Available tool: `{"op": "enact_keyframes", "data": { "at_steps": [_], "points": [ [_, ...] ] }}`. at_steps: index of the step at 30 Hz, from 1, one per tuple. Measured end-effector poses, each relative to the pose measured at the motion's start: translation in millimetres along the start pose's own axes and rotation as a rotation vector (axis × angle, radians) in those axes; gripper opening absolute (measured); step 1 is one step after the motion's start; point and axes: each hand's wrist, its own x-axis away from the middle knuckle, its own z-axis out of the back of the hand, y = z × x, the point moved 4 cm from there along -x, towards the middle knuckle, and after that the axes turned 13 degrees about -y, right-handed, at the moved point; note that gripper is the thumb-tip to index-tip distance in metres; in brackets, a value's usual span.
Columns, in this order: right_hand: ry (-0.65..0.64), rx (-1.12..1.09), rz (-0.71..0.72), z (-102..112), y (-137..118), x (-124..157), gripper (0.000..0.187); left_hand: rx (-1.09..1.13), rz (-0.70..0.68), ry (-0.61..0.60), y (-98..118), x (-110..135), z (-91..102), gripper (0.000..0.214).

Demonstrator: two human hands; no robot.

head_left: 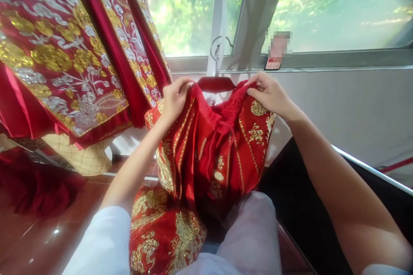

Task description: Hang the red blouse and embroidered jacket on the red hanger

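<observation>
My left hand (176, 99) and my right hand (269, 94) each pinch the top edge of a red satin garment with gold embroidery (209, 150), a little apart from each other. It hangs in long folds, with gold braid running down it. Between my hands, a red padded hanger (216, 84) shows above the garment's top edge, hanging from a metal hook (217, 47). More red cloth with gold embroidery (164, 234) lies bunched below the garment, over my lap.
Red robes with gold and silver embroidery (54, 56) hang at the left, above a woven beige form (80, 157) and a red cloth heap (38, 184) on a tiled floor (48, 240). A phone (272, 64) stands on the windowsill (338, 59). A black surface (300, 189) lies at the right.
</observation>
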Motion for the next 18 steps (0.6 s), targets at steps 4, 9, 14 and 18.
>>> {"op": "enact_keyframes", "data": {
  "at_steps": [4,9,14,18],
  "points": [
    [-0.12,0.235,0.113,-13.3,-13.9,21.1,0.019,-0.028,-0.105,-0.265,6.4,10.8,-5.4,0.017],
    [-0.075,0.237,0.095,-19.1,-20.2,29.9,0.041,-0.04,0.009,-0.377,-9.0,10.6,14.8,0.033],
    [0.0,0.189,0.045,-17.4,-16.6,29.4,0.053,-0.117,0.09,-0.488,-29.5,2.3,17.7,0.033],
    [0.139,0.246,-0.033,-25.4,-13.2,23.0,0.029,-0.177,0.124,-0.331,-29.5,2.5,12.5,0.029]
  ]
}}
